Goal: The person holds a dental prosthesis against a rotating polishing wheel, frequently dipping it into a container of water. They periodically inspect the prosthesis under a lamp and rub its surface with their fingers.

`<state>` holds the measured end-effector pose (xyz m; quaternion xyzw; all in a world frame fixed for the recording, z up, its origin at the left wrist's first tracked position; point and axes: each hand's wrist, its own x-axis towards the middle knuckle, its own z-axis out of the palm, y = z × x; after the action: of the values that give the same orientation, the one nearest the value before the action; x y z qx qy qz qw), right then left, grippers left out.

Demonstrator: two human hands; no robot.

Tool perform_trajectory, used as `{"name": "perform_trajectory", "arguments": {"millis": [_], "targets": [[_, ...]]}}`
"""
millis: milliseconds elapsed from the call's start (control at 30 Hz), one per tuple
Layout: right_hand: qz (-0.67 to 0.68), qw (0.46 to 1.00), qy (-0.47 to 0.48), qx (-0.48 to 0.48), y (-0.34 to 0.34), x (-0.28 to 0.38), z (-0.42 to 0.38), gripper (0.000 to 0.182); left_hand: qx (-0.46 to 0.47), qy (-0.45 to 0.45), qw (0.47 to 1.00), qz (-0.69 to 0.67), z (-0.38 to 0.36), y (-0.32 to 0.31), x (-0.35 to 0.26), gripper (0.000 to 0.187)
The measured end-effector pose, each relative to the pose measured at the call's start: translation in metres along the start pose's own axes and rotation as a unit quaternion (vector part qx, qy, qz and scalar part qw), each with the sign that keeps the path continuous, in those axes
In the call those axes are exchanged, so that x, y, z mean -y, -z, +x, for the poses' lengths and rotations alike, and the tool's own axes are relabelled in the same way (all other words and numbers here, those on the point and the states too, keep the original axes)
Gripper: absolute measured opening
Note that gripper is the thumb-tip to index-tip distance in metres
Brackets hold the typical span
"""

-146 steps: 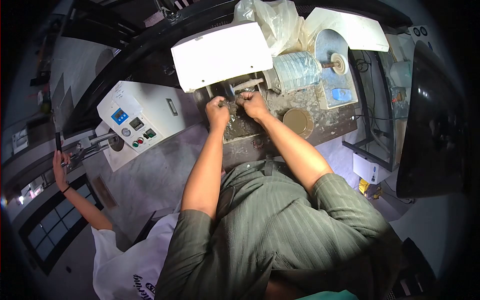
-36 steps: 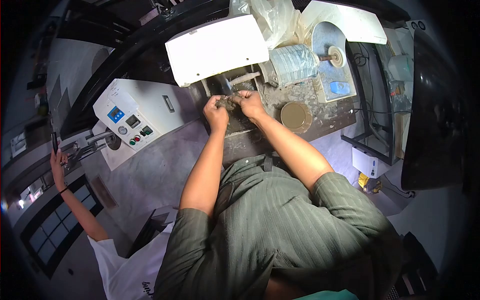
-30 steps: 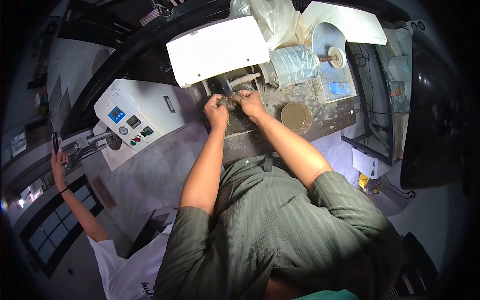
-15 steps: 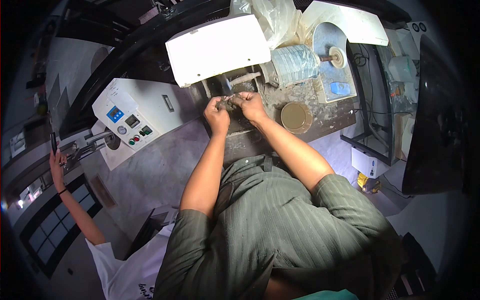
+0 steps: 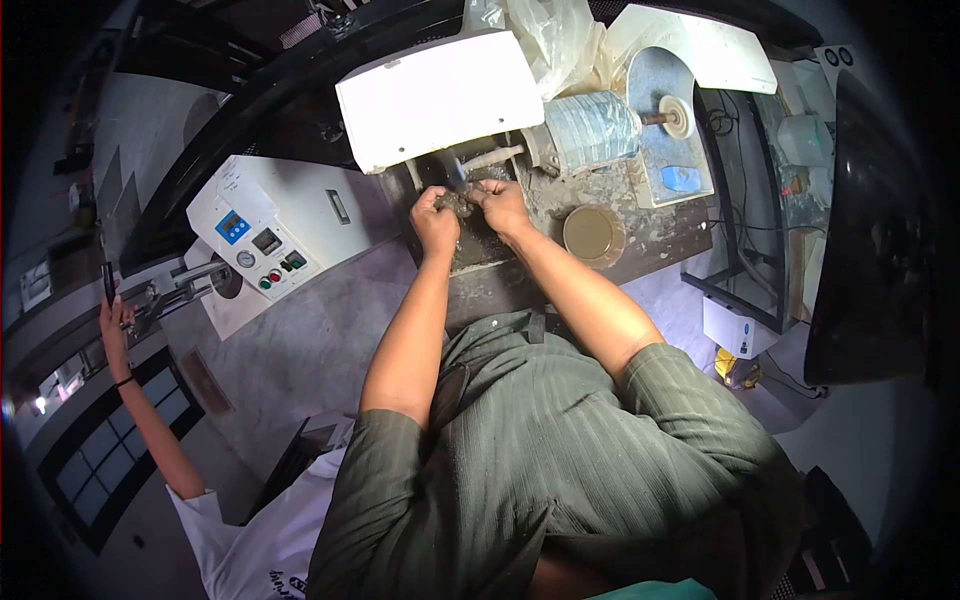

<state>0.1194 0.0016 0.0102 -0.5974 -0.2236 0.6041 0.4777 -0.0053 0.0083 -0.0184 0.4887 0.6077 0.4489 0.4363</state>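
Both hands are close together just below a dark spinning-looking wheel (image 5: 455,172) that shows under a white hood (image 5: 440,100). My left hand (image 5: 435,222) has its fingers pinched at the wheel's lower left. My right hand (image 5: 500,208) is pinched at its lower right, around a small object too small and blurred to name. A wet, muddy bench (image 5: 550,200) lies under them. To the right of my right hand stands a round bowl of murky liquid (image 5: 593,235). Behind it is a motor wrapped in clear plastic (image 5: 590,130).
A white buffing wheel (image 5: 676,117) sits over a tray (image 5: 685,150) with a blue block (image 5: 681,178). On the left stands a white machine with buttons and displays (image 5: 265,235). A person in a white shirt (image 5: 260,530) holds a dark phone-like object (image 5: 108,285) at far left.
My hands have shifted slightly and sit a little farther apart at the wheel. The other person's arm has moved slightly down and left.
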Motion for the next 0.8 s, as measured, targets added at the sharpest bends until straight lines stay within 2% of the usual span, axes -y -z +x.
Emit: {"name": "perform_trajectory", "arguments": {"millis": [67,167,333,600,733,800], "targets": [[-0.003,1.000,-0.002,0.008,0.001,0.002,-0.002,0.002,0.003,-0.017,1.000,0.024,-0.001,0.000,0.001,0.020],[-0.029,0.999,0.002,0.023,0.005,-0.003,-0.003,0.003,-0.008,-0.025,0.999,-0.026,-0.009,0.000,-0.012,0.019],[-0.008,0.999,0.012,0.046,0.005,0.007,-0.013,0.004,-0.045,-0.047,0.997,0.033,-0.020,0.003,-0.027,0.020],[0.009,0.999,-0.002,0.038,0.003,0.005,-0.007,0.005,-0.041,-0.031,0.999,0.007,-0.012,-0.003,-0.016,0.019],[-0.030,0.999,-0.012,0.028,0.002,0.005,-0.002,0.005,-0.038,0.007,0.998,-0.053,-0.007,-0.003,-0.008,0.019],[-0.034,0.999,-0.014,0.023,0.000,0.005,-0.001,0.005,-0.024,0.008,0.999,-0.041,-0.003,-0.001,-0.008,0.019]]}}
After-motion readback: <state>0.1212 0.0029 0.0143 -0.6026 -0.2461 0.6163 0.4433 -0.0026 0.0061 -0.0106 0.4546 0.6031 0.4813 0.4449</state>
